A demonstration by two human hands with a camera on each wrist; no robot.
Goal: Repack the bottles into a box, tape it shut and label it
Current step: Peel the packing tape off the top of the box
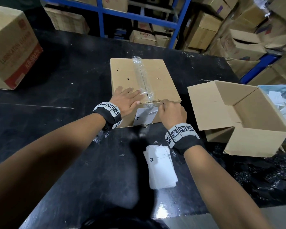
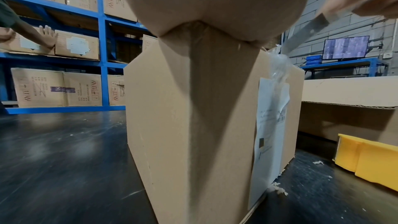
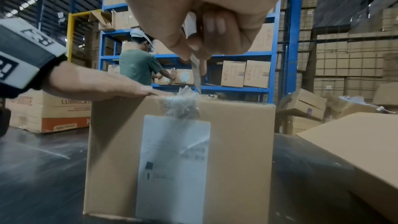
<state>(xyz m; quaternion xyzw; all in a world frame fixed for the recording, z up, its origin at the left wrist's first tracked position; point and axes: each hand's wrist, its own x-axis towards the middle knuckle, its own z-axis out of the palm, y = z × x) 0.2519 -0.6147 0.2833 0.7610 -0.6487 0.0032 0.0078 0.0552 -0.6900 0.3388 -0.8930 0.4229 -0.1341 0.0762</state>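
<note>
A closed cardboard box (image 1: pixel 122 73) sealed with clear tape (image 1: pixel 141 75) sits mid-table, a white label (image 1: pixel 144 115) on its near side. My left hand (image 1: pixel 128 100) lies flat on the box top near the front edge, fingers straight. My right hand (image 1: pixel 171 111) grips a cutter blade (image 3: pixel 197 77), its tip at the crumpled tape (image 3: pixel 182 106) on the front top edge. In the left wrist view the blade (image 2: pixel 305 31) slants down toward the box (image 2: pixel 172 125). An empty open box (image 1: pixel 248 119) stands to the right. No bottles are visible.
A stack of white labels (image 1: pixel 161 167) lies on the black table (image 1: pixel 64 113) near me. A large printed carton (image 1: pixel 10 47) stands at far left. A yellow bin (image 2: pixel 370 157) sits right of the box. Blue shelving (image 1: pixel 139 15) holds cartons; another person (image 3: pixel 137 65) works there.
</note>
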